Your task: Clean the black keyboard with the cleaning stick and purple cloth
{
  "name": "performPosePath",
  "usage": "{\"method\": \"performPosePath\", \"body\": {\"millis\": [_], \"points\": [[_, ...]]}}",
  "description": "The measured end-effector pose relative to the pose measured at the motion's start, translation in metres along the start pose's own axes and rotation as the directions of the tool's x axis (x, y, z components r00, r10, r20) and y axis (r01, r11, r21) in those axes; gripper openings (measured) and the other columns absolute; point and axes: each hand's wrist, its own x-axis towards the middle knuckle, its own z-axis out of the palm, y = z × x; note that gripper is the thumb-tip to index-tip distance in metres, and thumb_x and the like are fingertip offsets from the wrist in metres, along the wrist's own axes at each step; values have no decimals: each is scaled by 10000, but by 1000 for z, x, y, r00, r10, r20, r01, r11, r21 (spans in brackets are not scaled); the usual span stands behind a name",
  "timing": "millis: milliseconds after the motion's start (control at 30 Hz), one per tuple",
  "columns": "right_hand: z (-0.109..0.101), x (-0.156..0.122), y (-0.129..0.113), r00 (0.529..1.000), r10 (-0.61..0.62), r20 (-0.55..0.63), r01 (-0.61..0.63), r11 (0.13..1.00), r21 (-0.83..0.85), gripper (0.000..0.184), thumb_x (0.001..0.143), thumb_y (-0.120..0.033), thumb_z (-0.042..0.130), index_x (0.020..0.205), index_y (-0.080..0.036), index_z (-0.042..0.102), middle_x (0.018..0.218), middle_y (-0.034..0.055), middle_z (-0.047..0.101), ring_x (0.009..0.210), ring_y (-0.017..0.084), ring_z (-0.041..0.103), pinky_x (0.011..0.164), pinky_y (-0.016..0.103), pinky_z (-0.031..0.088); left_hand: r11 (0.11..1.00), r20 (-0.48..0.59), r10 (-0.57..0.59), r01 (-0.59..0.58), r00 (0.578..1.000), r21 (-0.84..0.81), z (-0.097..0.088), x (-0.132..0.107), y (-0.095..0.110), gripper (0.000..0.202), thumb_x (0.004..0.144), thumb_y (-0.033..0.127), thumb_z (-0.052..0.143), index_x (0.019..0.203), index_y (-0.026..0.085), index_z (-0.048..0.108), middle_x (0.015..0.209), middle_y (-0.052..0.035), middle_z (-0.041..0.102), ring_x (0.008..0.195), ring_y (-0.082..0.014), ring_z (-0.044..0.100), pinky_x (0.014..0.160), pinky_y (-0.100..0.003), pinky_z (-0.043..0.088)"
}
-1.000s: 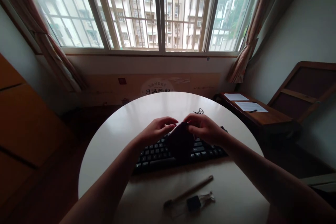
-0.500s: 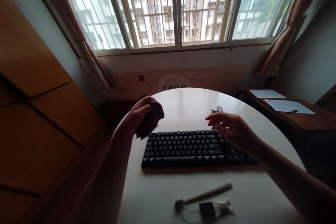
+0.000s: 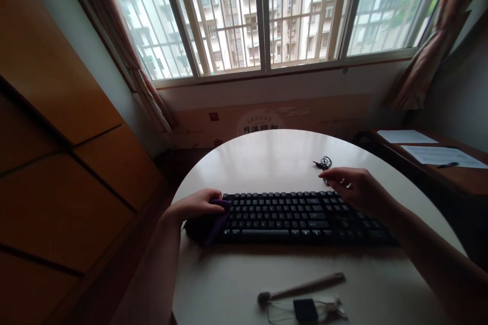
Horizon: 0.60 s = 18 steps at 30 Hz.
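A black keyboard (image 3: 274, 213) lies across the white round table. At its left end my left hand (image 3: 198, 204) is closed on a dark purple cloth (image 3: 208, 226), which drapes over the leftmost keys and hides them. My right hand (image 3: 351, 183) hovers over the keyboard's back right part with fingers loosely bent and gaps between them. Just beyond those fingertips rests a small coiled black cable (image 3: 323, 163). Nothing shows in the right hand.
Near me on the white table (image 3: 213, 279) lie a brush with a pale handle (image 3: 308, 286) and a small dark square piece with clear parts (image 3: 305, 310). A brown side table (image 3: 385, 137) with paper sheets (image 3: 442, 155) and a pen stands right. Orange cabinets (image 3: 68, 203) stand left.
My left hand has lowered the cloth from the air onto the keyboard's left end. The right hand's fingers have curled in a little. The view has shifted slightly.
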Motion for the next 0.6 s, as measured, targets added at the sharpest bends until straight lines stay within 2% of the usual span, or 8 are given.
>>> {"method": "performPosePath", "body": {"millis": [133,233,333,467,600], "points": [[-11,-2,2,993,73,-97,-73,997,9,245,841,-332,568,991,-214,720,843,47,721,655,161,635,631,279,522,997,-76,-42,47,996,63,4,5,-3,368,728,522,650,808,195,501,769,10,608,706,-188,584,555,-241,393],[-20,-1,15,977,176,-118,-174,984,28,269,839,-366,570,997,-213,724,795,53,715,643,174,639,629,294,522,992,-53,-127,126,991,-22,5,5,-6,508,726,542,657,1065,194,506,894,-28,671,774,-224,637,594,-261,446],[-26,0,43,961,267,-76,-268,964,9,279,822,-388,585,987,-215,729,770,55,709,653,192,641,615,303,517,987,14,-109,110,994,-116,4,5,-7,701,742,517,665,1323,220,411,1026,-60,689,877,-249,664,701,-297,495],[-29,-1,86,921,386,-60,-380,921,86,319,803,-403,601,1006,-189,724,834,82,705,770,221,645,599,293,525,982,96,-81,96,992,-161,0,5,-7,692,761,490,665,1365,236,443,1166,-76,668,1013,-260,645,839,-323,494],[-24,-3,107,873,488,-20,-460,835,302,323,780,-373,630,1014,-170,723,889,96,690,768,199,627,632,303,549,968,143,-61,93,988,-233,-3,3,-9,706,759,469,672,1387,239,448,1200,-68,661,1080,-257,623,912,-329,478]]}}
